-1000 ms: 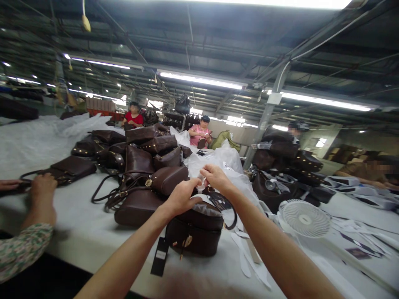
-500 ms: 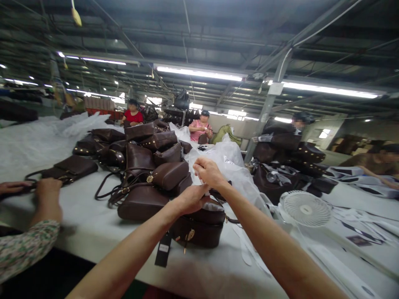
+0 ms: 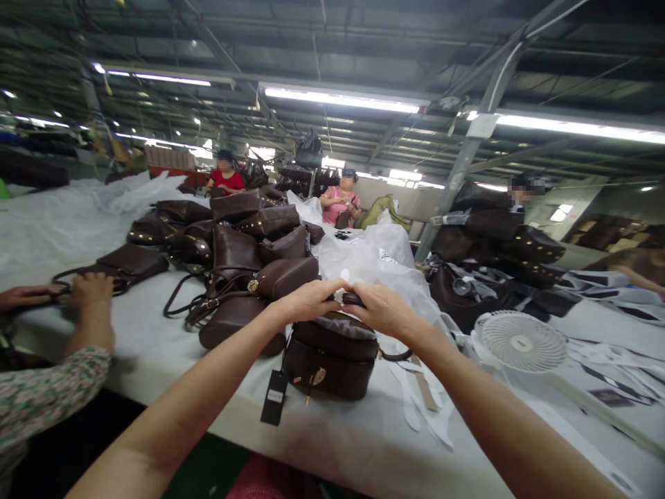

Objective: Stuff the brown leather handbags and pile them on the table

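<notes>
A: ok where's the brown handbag (image 3: 330,369) at, using the white fan (image 3: 521,341) as landmark?

B: left of the fan, upright on the white tabletop (image 3: 337,450), mouth open, pale lining (image 3: 343,324) peeking out. black hang tag (image 3: 274,397) dangles off the side facing away from the fan.

A: and the hands?

B: left hand (image 3: 314,299) and right hand (image 3: 382,305) almost meet over its far rim, fingers curled near a dark strip (image 3: 353,299). can't tell if that's handle or rim, or how tightly either hand is clamped.

A: anything else?

B: white cut strips (image 3: 411,405) between handbag and fan, bag pile (image 3: 236,253) further left of the fan, and a co-worker's hand (image 3: 92,294) way left of it.
</notes>
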A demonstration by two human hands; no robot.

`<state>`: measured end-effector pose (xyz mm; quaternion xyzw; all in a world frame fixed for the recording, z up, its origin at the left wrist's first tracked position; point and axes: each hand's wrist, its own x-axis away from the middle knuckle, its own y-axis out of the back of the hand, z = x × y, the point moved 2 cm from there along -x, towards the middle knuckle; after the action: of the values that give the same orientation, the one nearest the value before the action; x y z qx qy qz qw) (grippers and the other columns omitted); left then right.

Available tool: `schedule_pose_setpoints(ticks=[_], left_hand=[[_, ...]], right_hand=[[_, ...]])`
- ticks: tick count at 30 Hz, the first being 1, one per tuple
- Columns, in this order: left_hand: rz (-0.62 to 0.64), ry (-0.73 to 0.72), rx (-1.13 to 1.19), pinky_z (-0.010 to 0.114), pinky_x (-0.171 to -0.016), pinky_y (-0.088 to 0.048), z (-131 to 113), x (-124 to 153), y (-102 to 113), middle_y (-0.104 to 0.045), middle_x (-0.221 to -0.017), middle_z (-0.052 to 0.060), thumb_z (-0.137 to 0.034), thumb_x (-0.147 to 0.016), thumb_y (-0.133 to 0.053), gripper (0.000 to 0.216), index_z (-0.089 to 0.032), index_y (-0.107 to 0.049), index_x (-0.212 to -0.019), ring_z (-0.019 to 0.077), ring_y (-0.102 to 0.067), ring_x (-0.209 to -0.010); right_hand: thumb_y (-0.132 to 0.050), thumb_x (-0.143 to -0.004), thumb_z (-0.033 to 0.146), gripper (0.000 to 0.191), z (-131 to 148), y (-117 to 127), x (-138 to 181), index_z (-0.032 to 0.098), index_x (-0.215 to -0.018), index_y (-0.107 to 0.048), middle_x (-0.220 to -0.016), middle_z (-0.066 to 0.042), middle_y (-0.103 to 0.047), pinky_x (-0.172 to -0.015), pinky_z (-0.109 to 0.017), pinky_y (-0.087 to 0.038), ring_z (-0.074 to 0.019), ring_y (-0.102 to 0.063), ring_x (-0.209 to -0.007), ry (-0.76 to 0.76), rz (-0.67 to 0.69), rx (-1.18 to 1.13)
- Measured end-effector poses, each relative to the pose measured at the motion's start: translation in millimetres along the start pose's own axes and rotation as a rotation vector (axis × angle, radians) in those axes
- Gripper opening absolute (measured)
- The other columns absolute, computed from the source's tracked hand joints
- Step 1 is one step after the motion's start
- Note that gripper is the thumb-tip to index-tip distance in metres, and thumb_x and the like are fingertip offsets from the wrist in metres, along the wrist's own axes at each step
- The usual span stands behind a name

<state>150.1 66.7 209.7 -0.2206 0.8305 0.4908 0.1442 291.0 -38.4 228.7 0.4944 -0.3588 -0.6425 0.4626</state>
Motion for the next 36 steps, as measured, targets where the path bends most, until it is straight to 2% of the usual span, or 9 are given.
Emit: schedule_pose_setpoints(ticks=[4, 5, 7, 10, 13, 17, 21, 26, 36], left_hand=[[-0.548, -0.053, -0.143, 0.033, -0.092, -0.046, -16.1, 34.3, 7.1, -0.064, -0.107, 0.009, -0.016, -0.088, -0.051, 0.024, -0.018, -0.06, -0.11, 0.0202, -0.06, -0.101], [-0.606, -0.062, -0.167, 0.032, -0.089, -0.048, -20.1, 44.2, 3.2, -0.065, -0.101, 0.009, -0.015, -0.091, -0.045, 0.021, -0.017, -0.061, -0.105, 0.0189, -0.061, -0.096], [-0.461, -0.083, -0.217, 0.031, -0.086, -0.05, -25.2, 57.8, -14.5, -0.066, -0.096, 0.008, -0.013, -0.092, -0.041, 0.023, -0.017, -0.061, -0.102, 0.018, -0.062, -0.092], [-0.184, 0.006, -0.337, 0.04, -0.095, -0.048, -21.3, 63.6, -47.8, -0.064, -0.115, 0.012, -0.021, -0.088, -0.054, 0.029, -0.016, -0.057, -0.117, 0.0241, -0.058, -0.109], [-0.117, 0.16, -0.391, 0.047, -0.099, -0.044, -10.7, 58.4, -66.8, -0.062, -0.12, 0.014, -0.028, -0.08, -0.067, 0.046, -0.015, -0.054, -0.123, 0.029, -0.054, -0.115], [-0.035, 0.195, -0.357, 0.044, -0.09, -0.045, -6.0, 53.5, -72.9, -0.065, -0.105, 0.008, -0.026, -0.076, -0.071, 0.023, -0.023, -0.068, -0.099, 0.0273, -0.057, -0.103], [-0.023, 0.092, -0.389, 0.04, -0.083, -0.042, -9.5, 60.8, -77.7, -0.067, -0.1, 0.005, -0.021, -0.079, -0.067, 0.003, -0.021, -0.064, -0.08, 0.0244, -0.057, -0.095], [-0.029, -0.056, -0.418, 0.035, -0.077, -0.04, -10.1, 72.8, -86.2, -0.066, -0.081, 0.002, -0.019, -0.085, -0.056, 0.013, -0.019, -0.058, -0.073, 0.018, -0.057, -0.079], [-0.247, -0.194, -0.625, 0.034, -0.075, -0.04, -15.9, 76.0, -88.0, -0.065, -0.084, 0.005, -0.02, -0.095, -0.044, 0.017, -0.018, -0.061, -0.093, 0.0184, -0.055, -0.077]], right_hand=[[-0.059, -0.085, 0.034, 0.021, -7.7, -3.0, 0.2, 0.021, -0.068, -0.059, -0.059, -0.002, -0.062, -0.055, -0.025, -0.035, -0.0156, -0.057, -0.057, -0.01, 0.085, -0.125], [-0.056, -0.086, 0.035, 0.023, -10.9, -4.9, -0.1, 0.021, -0.068, -0.058, -0.055, 0.0, -0.059, -0.052, -0.024, -0.034, -0.0139, -0.055, -0.051, -0.014, 0.126, -0.202], [-0.051, -0.087, 0.038, 0.026, -17.1, -10.0, -0.2, 0.021, -0.07, -0.057, -0.053, 0.003, -0.056, -0.047, -0.023, -0.034, -0.0122, -0.051, -0.045, -0.043, 0.2, -0.386], [-0.051, -0.085, 0.042, 0.028, -23.5, -17.0, 0.5, 0.019, -0.07, -0.058, -0.059, 0.002, -0.058, -0.045, -0.021, -0.036, -0.0117, -0.052, -0.049, -0.086, 0.264, -0.573], [-0.054, -0.083, 0.041, 0.03, -27.7, -20.7, 2.0, 0.018, -0.065, -0.058, -0.058, 0.002, -0.057, -0.047, -0.02, -0.037, -0.0109, -0.049, -0.051, -0.088, 0.267, -0.627], [-0.055, -0.082, 0.04, 0.028, -34.8, -26.6, 7.1, 0.017, -0.067, -0.059, -0.058, 0.002, -0.055, -0.047, -0.02, -0.036, -0.0105, -0.047, -0.052, -0.157, 0.275, -0.772], [-0.054, -0.082, 0.039, 0.026, -38.9, -31.4, 13.6, 0.017, -0.069, -0.06, -0.06, 0.001, -0.056, -0.049, -0.02, -0.037, -0.0113, -0.047, -0.054, -0.168, 0.253, -0.801], [-0.054, -0.082, 0.04, 0.025, -38.8, -31.4, 19.0, 0.018, -0.072, -0.062, -0.065, 0.0, -0.06, -0.051, -0.022, -0.037, -0.0127, -0.049, -0.058, -0.139, 0.265, -0.82], [-0.054, -0.082, 0.036, 0.02, -43.9, -31.0, 25.1, 0.021, -0.085, -0.067, -0.072, 0.0, -0.062, -0.062, -0.025, -0.039, -0.0161, -0.053, -0.068, -0.118, 0.164, -0.705]])
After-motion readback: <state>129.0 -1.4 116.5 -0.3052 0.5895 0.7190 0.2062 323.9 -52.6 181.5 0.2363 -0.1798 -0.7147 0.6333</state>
